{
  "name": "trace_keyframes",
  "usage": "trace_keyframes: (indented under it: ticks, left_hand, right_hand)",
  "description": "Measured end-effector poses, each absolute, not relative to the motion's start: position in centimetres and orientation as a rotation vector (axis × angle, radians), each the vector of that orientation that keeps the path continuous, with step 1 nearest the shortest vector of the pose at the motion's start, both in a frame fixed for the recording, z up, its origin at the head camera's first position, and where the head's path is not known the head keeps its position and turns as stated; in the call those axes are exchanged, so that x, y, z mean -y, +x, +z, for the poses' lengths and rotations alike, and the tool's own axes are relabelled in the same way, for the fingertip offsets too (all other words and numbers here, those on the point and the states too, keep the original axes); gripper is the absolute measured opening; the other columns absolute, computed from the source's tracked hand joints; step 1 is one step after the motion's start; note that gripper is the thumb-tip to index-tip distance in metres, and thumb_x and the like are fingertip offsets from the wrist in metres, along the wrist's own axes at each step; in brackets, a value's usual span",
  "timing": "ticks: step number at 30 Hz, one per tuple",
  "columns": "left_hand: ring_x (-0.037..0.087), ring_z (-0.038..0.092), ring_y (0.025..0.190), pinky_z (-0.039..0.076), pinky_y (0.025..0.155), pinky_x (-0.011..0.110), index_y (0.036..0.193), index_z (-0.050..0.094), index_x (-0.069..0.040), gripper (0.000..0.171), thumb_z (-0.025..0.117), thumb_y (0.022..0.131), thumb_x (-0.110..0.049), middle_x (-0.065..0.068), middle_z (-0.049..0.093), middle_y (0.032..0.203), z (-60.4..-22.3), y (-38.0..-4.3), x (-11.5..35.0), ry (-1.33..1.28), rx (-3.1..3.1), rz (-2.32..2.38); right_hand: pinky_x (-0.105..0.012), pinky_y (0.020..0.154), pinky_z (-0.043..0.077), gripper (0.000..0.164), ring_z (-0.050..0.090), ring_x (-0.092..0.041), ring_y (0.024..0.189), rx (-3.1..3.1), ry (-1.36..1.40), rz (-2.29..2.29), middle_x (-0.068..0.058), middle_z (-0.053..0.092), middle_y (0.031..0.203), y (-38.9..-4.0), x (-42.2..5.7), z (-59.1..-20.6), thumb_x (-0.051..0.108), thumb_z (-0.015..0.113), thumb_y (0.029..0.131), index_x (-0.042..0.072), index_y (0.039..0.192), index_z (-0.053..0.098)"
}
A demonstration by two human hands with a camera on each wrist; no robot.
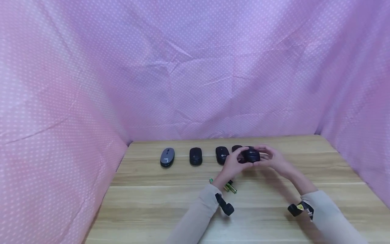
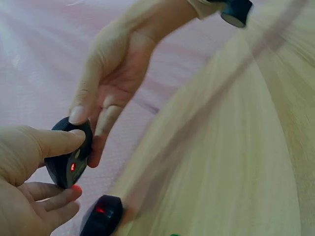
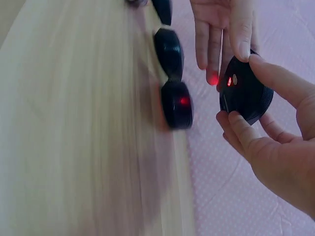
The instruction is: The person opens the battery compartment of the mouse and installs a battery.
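A black computer mouse (image 1: 252,155) is held up between both hands above the back right of the table. My left hand (image 1: 234,163) pinches it from the left, thumb on its side in the left wrist view. From the other side my right hand (image 1: 272,160) grips it with thumb and fingers. Its underside, with a lit red sensor, shows in the right wrist view as the mouse (image 3: 246,93) is tilted. Another black mouse (image 1: 236,148) lies partly hidden behind my left hand.
Left of the hands stand a black mouse (image 1: 222,154), another black mouse (image 1: 195,156) and a grey mouse (image 1: 167,157), in a row on the wooden table (image 1: 146,206). Several green batteries (image 1: 230,187) lie by my left wrist. A pink dotted cloth (image 1: 195,84) hangs around the table.
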State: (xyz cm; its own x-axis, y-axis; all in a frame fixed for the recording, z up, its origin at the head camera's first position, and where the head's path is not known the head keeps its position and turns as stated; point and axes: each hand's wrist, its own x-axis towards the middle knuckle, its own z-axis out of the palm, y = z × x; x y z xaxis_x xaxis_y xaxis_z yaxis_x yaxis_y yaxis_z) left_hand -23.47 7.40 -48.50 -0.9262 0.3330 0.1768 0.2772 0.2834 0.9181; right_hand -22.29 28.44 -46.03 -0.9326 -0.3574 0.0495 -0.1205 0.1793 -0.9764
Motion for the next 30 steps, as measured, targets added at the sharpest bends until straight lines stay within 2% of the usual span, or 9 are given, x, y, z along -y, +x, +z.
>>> trace_keyframes:
  ticks: [4, 8, 13, 18, 21, 26, 28, 30]
  left_hand:
    - [0.015, 0.061, 0.128, 0.049, 0.108, 0.027, 0.143, 0.057, -0.023, 0.065, 0.085, 0.084, -0.017, 0.006, 0.065, 0.140, -48.8, -23.4, -8.5, 0.641, -2.636, 1.580]
    - [0.015, 0.057, 0.132, 0.046, 0.110, 0.028, 0.146, 0.053, -0.026, 0.067, 0.083, 0.087, -0.022, 0.001, 0.063, 0.143, -49.0, -23.6, -9.4, 0.694, -2.767, 1.392]
    - [0.014, 0.061, 0.126, 0.044, 0.115, 0.040, 0.145, 0.053, -0.021, 0.067, 0.084, 0.086, -0.026, 0.001, 0.066, 0.137, -49.4, -24.1, -10.3, 0.830, -2.938, 1.165]
    - [0.014, 0.059, 0.129, 0.038, 0.120, 0.050, 0.144, 0.053, -0.019, 0.067, 0.084, 0.086, -0.028, -0.001, 0.064, 0.139, -49.8, -24.2, -11.0, 0.838, -2.973, 1.051]
    - [0.019, 0.055, 0.136, 0.036, 0.121, 0.050, 0.146, 0.052, -0.021, 0.068, 0.083, 0.087, -0.031, -0.001, 0.061, 0.145, -49.9, -24.3, -11.3, 0.811, -2.982, 0.974]
    - [0.027, 0.050, 0.142, 0.033, 0.123, 0.052, 0.148, 0.050, -0.025, 0.069, 0.081, 0.088, -0.037, 0.001, 0.059, 0.148, -50.3, -24.4, -11.6, 0.810, -3.024, 0.836]
    - [0.029, 0.048, 0.144, 0.031, 0.123, 0.053, 0.149, 0.049, -0.026, 0.068, 0.079, 0.089, -0.039, 0.002, 0.057, 0.150, -50.4, -24.5, -11.8, 0.809, -3.033, 0.787]
    - [0.030, 0.046, 0.146, 0.030, 0.124, 0.053, 0.150, 0.048, -0.027, 0.068, 0.077, 0.090, -0.041, 0.003, 0.056, 0.151, -50.5, -24.6, -12.0, 0.804, -3.035, 0.747]
  right_hand:
    - [-0.012, 0.097, 0.050, 0.071, 0.056, 0.010, 0.115, -2.279, -0.488, -1.800, -0.037, 0.037, 0.149, -22.4, -29.5, -46.3, -0.001, 0.077, 0.087, -0.013, 0.144, 0.038]
    - [-0.012, 0.096, 0.050, 0.070, 0.055, 0.011, 0.116, -2.333, -0.537, -1.750, -0.035, 0.038, 0.150, -22.8, -30.4, -47.0, 0.001, 0.078, 0.086, -0.010, 0.144, 0.041]
    - [-0.012, 0.095, 0.051, 0.068, 0.058, 0.009, 0.114, -2.424, -0.633, -1.716, -0.034, 0.045, 0.143, -23.5, -31.3, -48.2, -0.004, 0.080, 0.082, -0.011, 0.140, 0.044]
    - [-0.011, 0.094, 0.051, 0.069, 0.057, 0.011, 0.113, -2.525, -0.676, -1.649, -0.036, 0.048, 0.141, -23.7, -32.1, -49.0, -0.003, 0.083, 0.079, -0.010, 0.138, 0.048]
    - [-0.014, 0.094, 0.053, 0.069, 0.058, 0.006, 0.115, -2.603, -0.678, -1.563, -0.035, 0.050, 0.141, -23.7, -32.5, -49.1, 0.002, 0.085, 0.079, -0.007, 0.138, 0.051]
    - [-0.028, 0.092, 0.059, 0.069, 0.063, -0.021, 0.118, -2.661, -0.707, -1.487, -0.034, 0.052, 0.141, -23.7, -33.0, -49.4, 0.003, 0.086, 0.078, -0.006, 0.139, 0.053]
    - [-0.029, 0.091, 0.060, 0.069, 0.064, -0.020, 0.116, -2.650, -0.728, -1.497, -0.036, 0.051, 0.140, -23.8, -33.2, -49.6, 0.002, 0.085, 0.079, -0.008, 0.139, 0.053]
    - [-0.026, 0.090, 0.060, 0.069, 0.063, -0.010, 0.115, -2.653, -0.744, -1.494, -0.036, 0.052, 0.140, -23.9, -33.5, -49.9, 0.001, 0.085, 0.079, -0.008, 0.139, 0.052]
